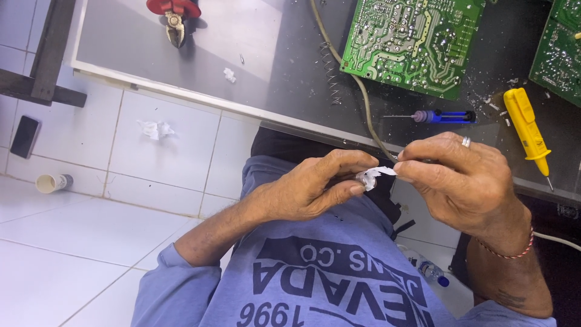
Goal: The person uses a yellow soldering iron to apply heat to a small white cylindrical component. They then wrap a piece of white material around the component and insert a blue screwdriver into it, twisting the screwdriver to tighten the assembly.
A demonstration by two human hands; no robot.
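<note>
**White scrap pinched between two hands above the lap**

Left hand (311, 184) curled narrow, thumb and forefinger closed on a small crumpled white scrap (372, 177). Right hand (463, 175) pinching the scrap's other end between thumb and forefinger; silver ring on one finger, red cord at the wrist. Scrap held just below the table edge, in front of a blue shirt, long axis roughly level, pointing left to right between the fingertips.

Grey worktable (278, 66) above, littered with small debris. On it: green circuit board (411, 39), second green board (560, 51) at the right edge, yellow screwdriver (526, 130), blue-handled tool (445, 116), red-handled cutters (174, 15), a spring, a beige cable (357, 85). White tiled floor (72, 242) below, with a crumpled white wad (155, 128), a small cup (51, 182), a dark phone (25, 136).
</note>
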